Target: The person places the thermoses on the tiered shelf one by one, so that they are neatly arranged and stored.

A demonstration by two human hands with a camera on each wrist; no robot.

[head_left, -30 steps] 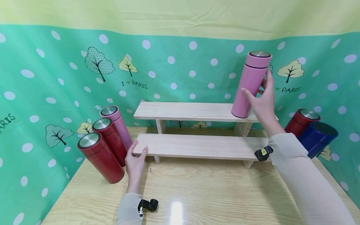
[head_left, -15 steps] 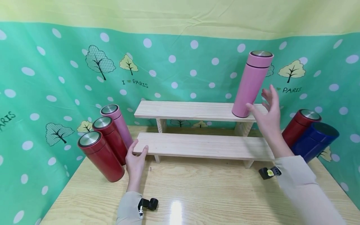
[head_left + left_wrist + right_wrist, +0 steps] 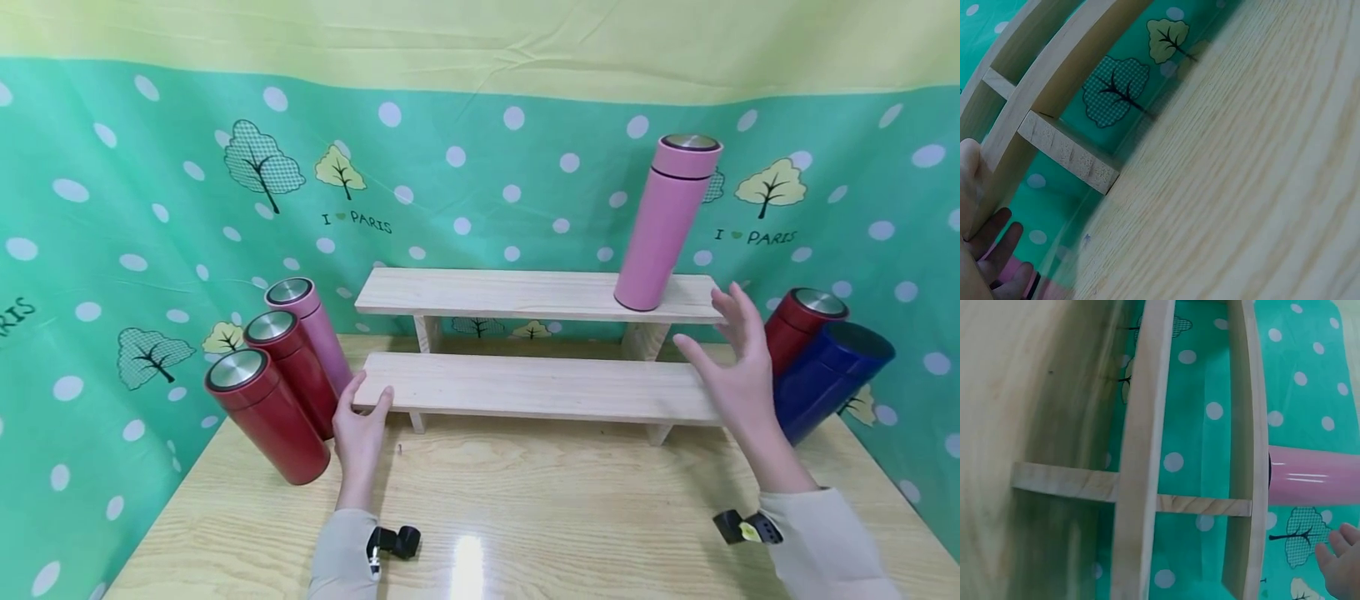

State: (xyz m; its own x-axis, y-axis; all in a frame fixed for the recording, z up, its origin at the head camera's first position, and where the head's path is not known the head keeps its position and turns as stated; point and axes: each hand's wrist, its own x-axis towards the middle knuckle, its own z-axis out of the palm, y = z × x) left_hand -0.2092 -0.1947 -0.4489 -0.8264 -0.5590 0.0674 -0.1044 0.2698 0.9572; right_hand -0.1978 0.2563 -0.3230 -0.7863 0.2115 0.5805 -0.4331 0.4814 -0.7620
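Observation:
My left hand (image 3: pixel 360 425) holds the left end of the lower board of a two-step wooden shelf (image 3: pixel 525 387), its thumb at the front edge. In the left wrist view its fingers (image 3: pixel 997 250) reach below that board. My right hand (image 3: pixel 742 375) is held open near the shelf's right end, thumb and fingers apart with nothing between them. A pink thermos bottle (image 3: pixel 667 225) with a steel-topped lid stands upright on the upper board, toward its right end. In the right wrist view the right hand (image 3: pixel 1342 559) appears beside the pink bottle (image 3: pixel 1313 478), apart from it.
Left of the shelf, two red thermos bottles (image 3: pixel 270 417) and another pink one (image 3: pixel 318 329) stand in a row. At the right are a red bottle (image 3: pixel 798 329) and a blue one (image 3: pixel 828 379), partly behind my right hand. A dotted green cloth (image 3: pixel 480 200) hangs behind the table (image 3: pixel 540 500).
My right hand has let go of the pink thermos bottle and drawn back down and to the right. The bottle stays on the upper board. My left hand has not moved.

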